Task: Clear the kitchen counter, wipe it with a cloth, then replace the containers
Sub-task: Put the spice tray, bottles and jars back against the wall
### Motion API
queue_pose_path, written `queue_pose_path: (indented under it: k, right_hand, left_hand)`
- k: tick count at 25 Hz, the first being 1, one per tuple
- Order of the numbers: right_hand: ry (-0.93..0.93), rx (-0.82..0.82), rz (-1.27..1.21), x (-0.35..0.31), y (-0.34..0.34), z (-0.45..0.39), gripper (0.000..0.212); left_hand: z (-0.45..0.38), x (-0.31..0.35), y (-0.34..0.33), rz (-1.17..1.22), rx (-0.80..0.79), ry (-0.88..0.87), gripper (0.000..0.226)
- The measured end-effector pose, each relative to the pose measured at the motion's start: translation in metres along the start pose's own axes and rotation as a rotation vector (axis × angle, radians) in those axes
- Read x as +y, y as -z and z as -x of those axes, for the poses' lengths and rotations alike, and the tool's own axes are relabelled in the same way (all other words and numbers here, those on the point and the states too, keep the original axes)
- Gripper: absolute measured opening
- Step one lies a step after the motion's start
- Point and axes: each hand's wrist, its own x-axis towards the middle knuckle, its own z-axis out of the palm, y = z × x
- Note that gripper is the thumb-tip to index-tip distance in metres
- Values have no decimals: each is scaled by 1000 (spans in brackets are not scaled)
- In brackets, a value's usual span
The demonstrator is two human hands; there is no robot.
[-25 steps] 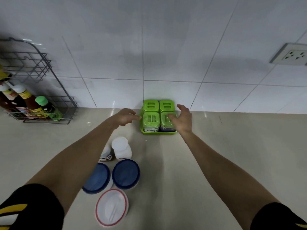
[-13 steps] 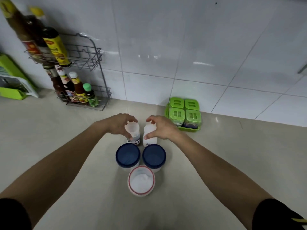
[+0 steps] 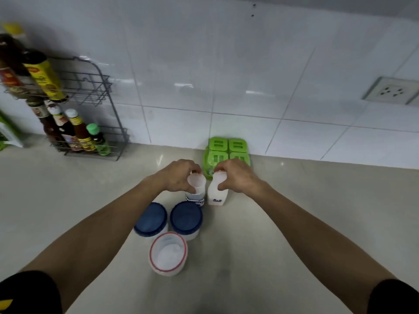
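Nearest on the smooth, pale, faintly glossy counter [image 3: 317, 223]: a round translucent tub with a red-rimmed lid [image 3: 168, 253], upright, white contents showing through.

Just behind it, two round white plastic jars side by side, nearly touching: left blue-lidded jar [image 3: 150, 219] and right blue-lidded jar [image 3: 186, 217]. Both upright; lids flat, dark blue, matte.

Next row, two small white plastic shakers, long axes vertical or nearly so, standing just beside each other. Left hand [image 3: 179, 177] is closed around the neck and cap of the left shaker [image 3: 196, 191], whose blue-lettered label is blurred. Right hand [image 3: 235, 176] is pinched on the top of the salt shaker [image 3: 217, 193]; squarish body, label "Salt" faces the camera. Whether either base is lifted off the counter cannot be told. The hands are close together but not touching.

Behind the hands, against the wall: a bright green plastic tray [image 3: 226, 155] holding four square green-lidded pots in a two-by-two block, each lid with slotted ridges.

Far left: a grey wire rack [image 3: 102, 109], two tiers, with sauce bottles [image 3: 74, 130] standing upright on the lower tier.

Back: glossy white wall tiles [image 3: 204, 75], and a wall socket [image 3: 391, 90] at the right.
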Motion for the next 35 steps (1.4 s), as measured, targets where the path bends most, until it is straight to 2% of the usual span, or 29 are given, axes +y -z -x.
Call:
queue_pose_path:
  k: [6,10,14,18,24,30,35]
  right_hand:
    - [-128,-41,-10,116,55,17,57]
    - [-163,-5,-23,182,86,1,55]
    - [-186,38,-4,225,99,-34,58]
    - [-183,61,-2,243,95,-73,61]
    - [-186,121,-60,251,78,-109,61]
    - [-206,161,-102,251,63,-113,58]
    - [-175,239,-94,248,56,-105,47]
  left_hand:
    - [-85,95,-15,123,-120,-110,60]
    - [-147,136,-16,183,-75,-109,57]
    - [-209,150,-8,85,14,-98,57]
    - [-252,141,-6,-28,46,-41,59]
    - [-282,127,-15,-31,96,38,63]
    - [-289,121,-16,-16,124,44,65]
    - [-284,120,-22,-53,160,33,65]
